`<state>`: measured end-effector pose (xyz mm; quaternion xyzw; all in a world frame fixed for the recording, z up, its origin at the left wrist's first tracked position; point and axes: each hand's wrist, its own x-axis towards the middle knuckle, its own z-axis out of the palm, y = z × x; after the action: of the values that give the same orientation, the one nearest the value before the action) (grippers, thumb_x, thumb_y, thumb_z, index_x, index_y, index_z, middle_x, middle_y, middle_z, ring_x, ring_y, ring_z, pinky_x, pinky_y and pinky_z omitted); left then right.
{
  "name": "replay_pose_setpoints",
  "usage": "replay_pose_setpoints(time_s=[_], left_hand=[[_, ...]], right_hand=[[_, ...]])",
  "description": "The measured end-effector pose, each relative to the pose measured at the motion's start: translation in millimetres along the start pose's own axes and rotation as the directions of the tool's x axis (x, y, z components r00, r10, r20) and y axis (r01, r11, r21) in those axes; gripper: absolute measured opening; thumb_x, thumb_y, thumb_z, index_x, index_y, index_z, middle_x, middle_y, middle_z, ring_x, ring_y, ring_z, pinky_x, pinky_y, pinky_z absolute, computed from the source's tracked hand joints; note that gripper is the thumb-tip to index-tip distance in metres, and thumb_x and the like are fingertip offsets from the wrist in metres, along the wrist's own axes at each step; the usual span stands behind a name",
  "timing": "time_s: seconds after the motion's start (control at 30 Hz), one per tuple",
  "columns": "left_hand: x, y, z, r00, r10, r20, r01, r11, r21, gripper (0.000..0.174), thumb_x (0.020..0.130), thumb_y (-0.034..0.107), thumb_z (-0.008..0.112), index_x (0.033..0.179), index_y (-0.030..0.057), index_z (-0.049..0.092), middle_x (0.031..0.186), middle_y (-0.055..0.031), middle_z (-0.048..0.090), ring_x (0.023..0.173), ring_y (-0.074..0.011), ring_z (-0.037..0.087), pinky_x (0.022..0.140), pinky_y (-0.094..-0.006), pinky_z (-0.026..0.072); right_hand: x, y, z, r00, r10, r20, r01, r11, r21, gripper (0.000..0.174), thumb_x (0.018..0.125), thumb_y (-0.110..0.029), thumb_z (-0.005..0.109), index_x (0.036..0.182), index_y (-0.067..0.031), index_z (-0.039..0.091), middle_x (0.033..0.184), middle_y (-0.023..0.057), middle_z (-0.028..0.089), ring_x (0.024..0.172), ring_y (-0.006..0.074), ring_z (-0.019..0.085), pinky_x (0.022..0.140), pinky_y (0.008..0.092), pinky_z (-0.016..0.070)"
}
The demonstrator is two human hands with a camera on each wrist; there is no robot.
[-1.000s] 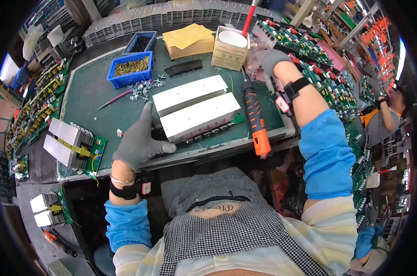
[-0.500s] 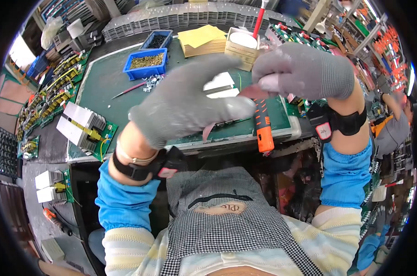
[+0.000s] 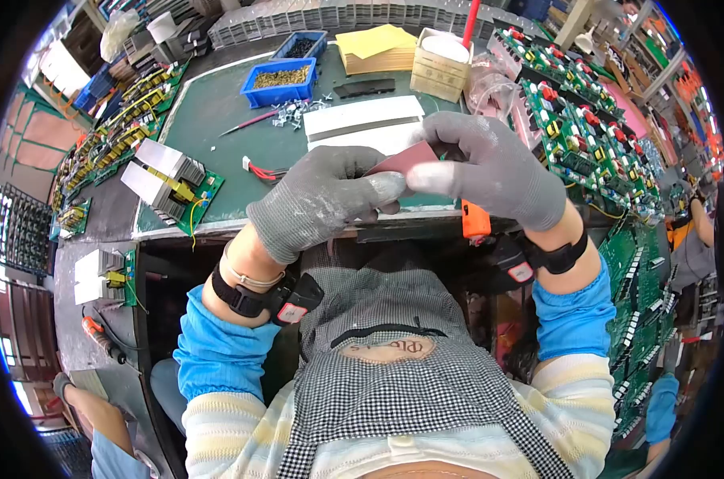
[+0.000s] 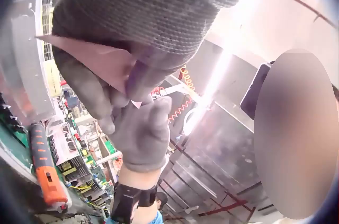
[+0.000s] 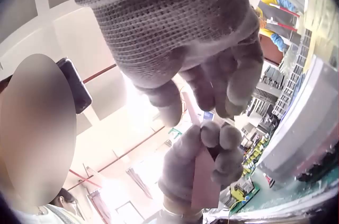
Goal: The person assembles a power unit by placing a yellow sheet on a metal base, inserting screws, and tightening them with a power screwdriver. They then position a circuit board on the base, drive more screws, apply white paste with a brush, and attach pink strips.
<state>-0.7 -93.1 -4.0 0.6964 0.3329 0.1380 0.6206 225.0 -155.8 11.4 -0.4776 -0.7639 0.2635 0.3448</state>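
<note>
A thin reddish-brown sheet point(image 3: 403, 160) is held between both grey-gloved hands, above the table's front edge. The left hand point(image 3: 326, 194) pinches its left part between thumb and fingers. From the other side the right hand point(image 3: 489, 168) has its thumb and fingers at the sheet's right part. In the left wrist view the sheet point(image 4: 100, 59) reaches out past the fingers to a pointed corner; the right wrist view shows the pink strip point(image 5: 204, 181) hanging below the left hand point(image 5: 185, 165). Behind the hands lies a white finned block point(image 3: 362, 116), partly hidden.
Blue bins point(image 3: 279, 83) hold small parts, with loose screws point(image 3: 292, 112) nearby. A yellow stack point(image 3: 375, 49) and a box point(image 3: 442, 65) stand at the back. An orange driver point(image 3: 475, 221) lies right. Circuit boards point(image 3: 589, 120) line the right side; another board with heatsinks point(image 3: 166, 182) sits left.
The right hand came back from the plastic bag with reddish sheet material. Both hands met over the table's front, and the left hand now pinches the sheet. Red wires show beside the left hand.
</note>
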Motion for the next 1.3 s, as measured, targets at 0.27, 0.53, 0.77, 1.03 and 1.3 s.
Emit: replay_pose_setpoints(time_s=[0.27,0.53,0.77,1.03,1.3], left_hand=[[-36,-72,10,0.957,0.078,-0.280,-0.109,0.989,-0.096,0.027,0.095,0.021,0.066,0.107,-0.0038,0.068,0.088,-0.0020,0.066,0.079,-0.0086,0.059,0.075,-0.0243,0.0490],[-4,-103,34,0.430,0.629,-0.648,-0.254,0.773,0.581,0.018,0.081,0.012,0.079,0.085,-0.0007,0.068,0.106,-0.0107,0.063,0.094,-0.0209,0.060,0.084,-0.0315,0.0483],[36,-118,31,0.243,0.714,-0.656,-0.180,0.698,0.693,0.024,0.071,0.014,0.086,0.076,0.0038,0.065,0.111,-0.0128,0.060,0.102,-0.0287,0.058,0.088,-0.0395,0.0489],[46,-120,30,0.226,0.702,-0.675,-0.111,0.707,0.698,0.033,0.069,0.014,0.088,0.075,0.0039,0.057,0.111,-0.0131,0.059,0.102,-0.0284,0.057,0.088,-0.0389,0.0493],[48,-120,32,0.245,0.564,-0.789,-0.177,0.826,0.536,0.050,0.071,0.017,0.090,0.100,0.0021,0.053,0.110,-0.0115,0.058,0.095,-0.0204,0.058,0.084,-0.0317,0.0500]], right_hand=[[-59,41,63,0.916,0.120,-0.382,-0.045,0.979,0.200,0.016,0.087,-0.014,0.071,0.091,-0.0004,0.063,0.087,0.0079,0.064,0.068,0.0154,0.057,0.061,0.0283,0.0467],[-36,77,116,0.675,-0.027,-0.738,-0.048,0.996,-0.081,0.016,0.085,-0.010,0.074,0.085,0.0008,0.061,0.101,0.0111,0.058,0.079,0.0200,0.059,0.062,0.0285,0.0499],[-19,101,118,0.565,-0.088,-0.820,-0.109,0.977,-0.180,0.019,0.084,-0.009,0.075,0.086,0.0029,0.060,0.109,0.0146,0.055,0.091,0.0251,0.059,0.069,0.0299,0.0537],[-12,107,115,0.541,-0.090,-0.836,-0.099,0.980,-0.170,0.024,0.082,-0.010,0.078,0.083,0.0015,0.057,0.105,0.0145,0.055,0.092,0.0256,0.059,0.072,0.0309,0.0549],[-9,122,109,0.492,0.029,-0.870,-0.067,0.998,-0.005,0.035,0.075,-0.008,0.084,0.088,-0.0032,0.052,0.087,0.0071,0.053,0.072,0.0174,0.053,0.067,0.0297,0.0473]])
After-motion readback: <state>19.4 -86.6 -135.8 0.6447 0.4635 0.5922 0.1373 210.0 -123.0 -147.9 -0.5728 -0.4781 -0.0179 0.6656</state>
